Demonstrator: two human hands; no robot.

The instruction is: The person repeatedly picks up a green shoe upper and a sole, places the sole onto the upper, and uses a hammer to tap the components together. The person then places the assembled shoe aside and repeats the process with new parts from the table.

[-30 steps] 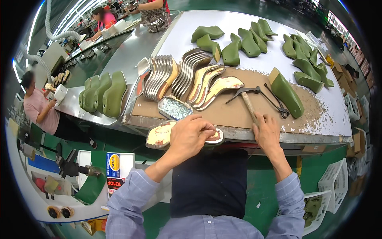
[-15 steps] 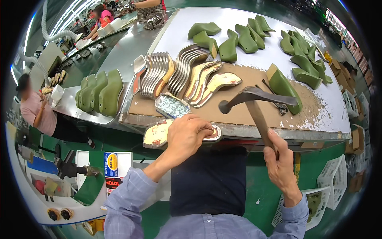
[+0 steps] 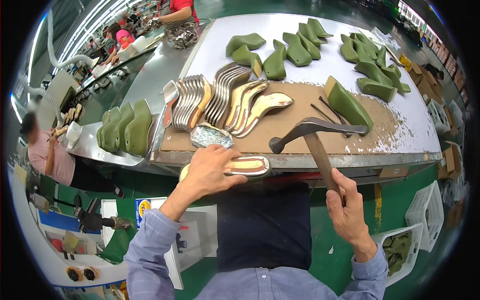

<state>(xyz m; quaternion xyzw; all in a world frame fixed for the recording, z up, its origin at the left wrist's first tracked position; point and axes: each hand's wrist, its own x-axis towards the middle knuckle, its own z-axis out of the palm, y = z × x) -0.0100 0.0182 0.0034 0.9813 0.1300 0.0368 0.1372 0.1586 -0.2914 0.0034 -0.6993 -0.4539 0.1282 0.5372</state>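
Note:
My left hand (image 3: 200, 172) is closed around the middle of a green shoe last lying sole up at the bench's near edge. A cream and brown insole (image 3: 252, 164) covers its sole; the hand hides the middle. My right hand (image 3: 347, 207) grips the wooden handle of a hammer (image 3: 320, 159). Its long, curved dark head hangs over the bench, apart from the last. Just beyond my left fingers sits a small tray of nails (image 3: 212, 136). Behind it stand several stacked insoles (image 3: 192, 102), with loose cream ones (image 3: 265, 107) to their right.
Green shoe lasts (image 3: 297, 50) lie across the white bench top (image 3: 220, 42); a single last (image 3: 347, 105) rests near dark metal tools (image 3: 327, 111). More lasts (image 3: 137, 127) stand on a metal side table. White crates (image 3: 400, 250) are at lower right. Co-workers (image 3: 47, 150) are at left and back.
My left fingers have left their pinch at the insole's right end, and the hand has shifted left to grasp the last. The hammer has moved slightly left and down.

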